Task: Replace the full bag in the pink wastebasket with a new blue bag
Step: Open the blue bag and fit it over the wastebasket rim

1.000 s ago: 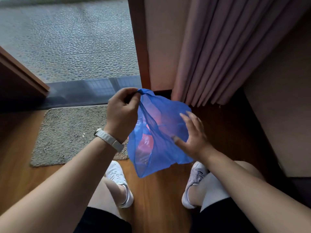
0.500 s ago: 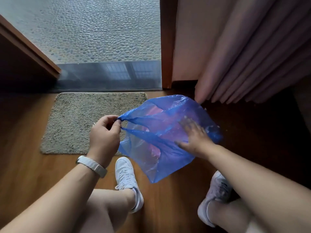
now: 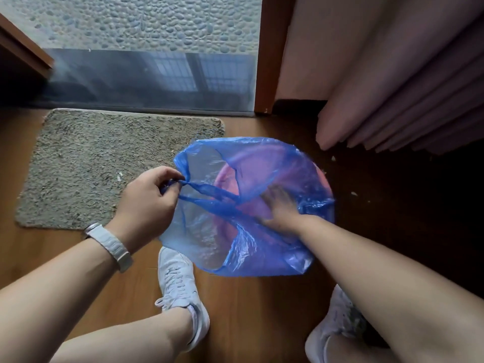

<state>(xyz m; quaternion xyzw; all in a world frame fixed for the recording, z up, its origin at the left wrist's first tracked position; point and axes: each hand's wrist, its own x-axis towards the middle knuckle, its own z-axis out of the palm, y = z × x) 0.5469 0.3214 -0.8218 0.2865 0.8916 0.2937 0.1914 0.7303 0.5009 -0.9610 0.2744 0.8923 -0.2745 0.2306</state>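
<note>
Head view, looking steeply down at a wooden floor (image 3: 248,318). Pinched in the left hand (image 3: 152,197): the bunched handle strips of the blue bag (image 3: 264,158), fingers and thumb curled round the twisted plastic, drawing that edge out to the left, toward the doormat (image 3: 104,163). Plunged through the bag's mouth: the right hand (image 3: 280,209), blurred, fingers apparently spread and fairly straight, pressing the film downward and gripping nothing as far as can be told. Directly beneath the blue film: the pink wastebasket (image 3: 226,179), standing on the floor just near of the curtain (image 3: 392,87), seen mostly as a round pink glow through the plastic and bare only in the gap at the mouth. Bag draped loosely over the rim, billowing wide on the near and left sides, not yet pulled snug. No full bag anywhere in sight, so probably already out of the basket, though impossible to confirm from here. Judged stage: lining under way, somewhat past the middle. Left to do, by the look of it: push the bag's bottom down into the basket, spread the mouth all round the rim, fold the edge over the outside. A few pale scraps (image 3: 354,193) on the floor to the right.
</note>
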